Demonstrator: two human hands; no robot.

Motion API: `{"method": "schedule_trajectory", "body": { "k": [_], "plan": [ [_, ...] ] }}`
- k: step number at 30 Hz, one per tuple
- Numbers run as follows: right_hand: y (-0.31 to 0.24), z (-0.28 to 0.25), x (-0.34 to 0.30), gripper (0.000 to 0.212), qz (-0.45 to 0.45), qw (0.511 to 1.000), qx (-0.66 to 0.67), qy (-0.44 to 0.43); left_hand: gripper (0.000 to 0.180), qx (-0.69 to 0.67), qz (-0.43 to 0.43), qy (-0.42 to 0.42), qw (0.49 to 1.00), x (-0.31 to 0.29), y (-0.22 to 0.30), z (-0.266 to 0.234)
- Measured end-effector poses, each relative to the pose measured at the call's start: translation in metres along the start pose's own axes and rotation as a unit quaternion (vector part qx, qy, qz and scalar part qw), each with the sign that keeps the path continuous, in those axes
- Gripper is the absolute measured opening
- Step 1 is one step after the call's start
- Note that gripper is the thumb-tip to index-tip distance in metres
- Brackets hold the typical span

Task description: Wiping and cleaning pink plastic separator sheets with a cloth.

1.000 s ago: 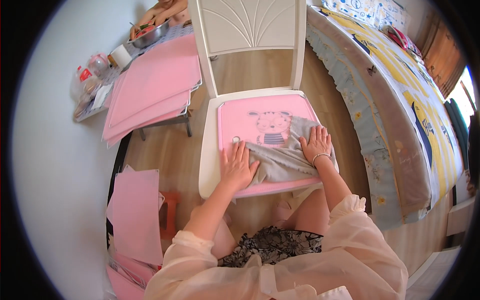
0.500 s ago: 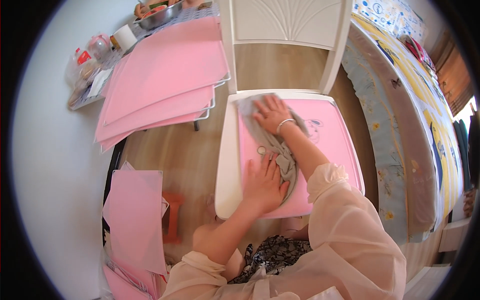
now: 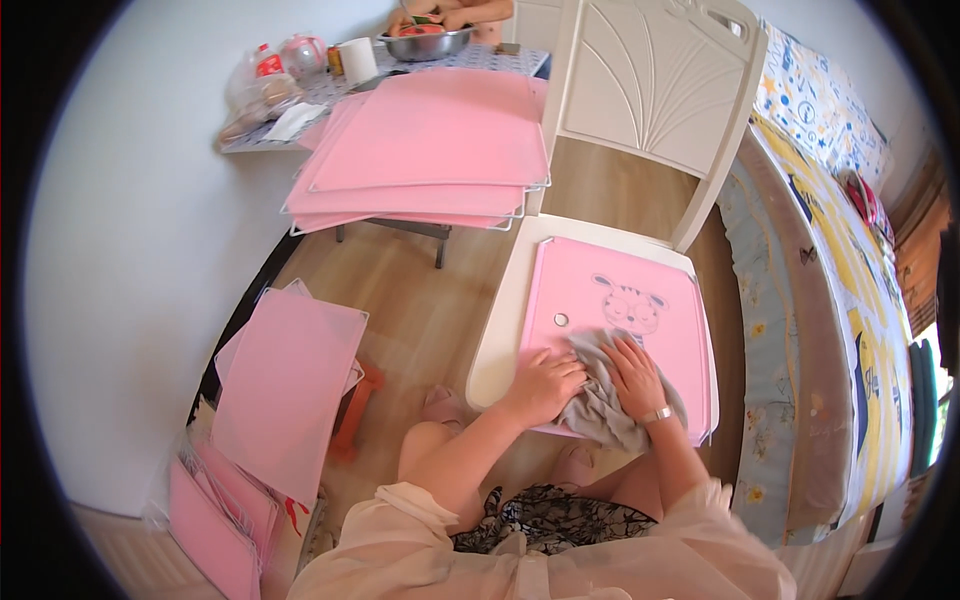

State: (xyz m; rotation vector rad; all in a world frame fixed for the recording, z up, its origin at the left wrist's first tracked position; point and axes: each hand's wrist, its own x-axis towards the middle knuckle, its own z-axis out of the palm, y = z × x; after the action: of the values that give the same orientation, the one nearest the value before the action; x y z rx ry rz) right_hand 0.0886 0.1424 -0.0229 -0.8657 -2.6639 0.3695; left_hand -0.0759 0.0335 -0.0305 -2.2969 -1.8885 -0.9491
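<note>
A pink panel (image 3: pixel 660 290) with a drawn cartoon animal and a small round hole lies flat on the seat of a white chair (image 3: pixel 497 350). A crumpled grey cloth (image 3: pixel 603 408) rests on the panel's near part. My right hand (image 3: pixel 635 382) lies on top of the cloth, fingers stretched forward and palm down. Just left of it, my left hand (image 3: pixel 547 388) is flat on the panel, its fingertips at the cloth's left edge.
A stack of pink panels (image 3: pixel 430 130) lies beyond, left of the chair. More panels (image 3: pixel 290 370) lean over an orange stool (image 3: pixel 357 415). A person's hands work above a metal bowl (image 3: pixel 428 45) on the table. At right stands a bed (image 3: pixel 800 330).
My right hand has drawn the cloth from the panel's far left corner back to its near part, uncovering the cartoon. My left hand stays near the front. The view has shifted.
</note>
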Motion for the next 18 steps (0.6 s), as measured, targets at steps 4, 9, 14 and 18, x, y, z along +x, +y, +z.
{"method": "schedule_trajectory", "body": {
  "k": [4, 9, 14, 18],
  "plan": [
    [0.010, -0.024, -0.085, 0.032, 0.167, 0.980, -0.087, 0.064, 0.021, -0.032, 0.005, 0.002, 0.999, -0.029, 0.003, -0.013],
    [0.025, -0.022, -0.131, 0.036, 0.416, 0.857, -0.255, 0.167, 0.023, -0.062, 0.005, 0.035, 0.997, -0.050, 0.032, -0.010],
    [0.036, -0.040, -0.132, 0.037, 0.484, 0.857, -0.136, 0.111, 0.023, -0.093, 0.021, 0.060, 0.994, -0.067, 0.063, -0.013],
    [0.055, -0.045, -0.147, 0.031, 0.467, 0.873, -0.053, 0.134, 0.027, -0.091, -0.135, 0.282, 0.946, -0.077, 0.082, -0.013]
  ]
}}
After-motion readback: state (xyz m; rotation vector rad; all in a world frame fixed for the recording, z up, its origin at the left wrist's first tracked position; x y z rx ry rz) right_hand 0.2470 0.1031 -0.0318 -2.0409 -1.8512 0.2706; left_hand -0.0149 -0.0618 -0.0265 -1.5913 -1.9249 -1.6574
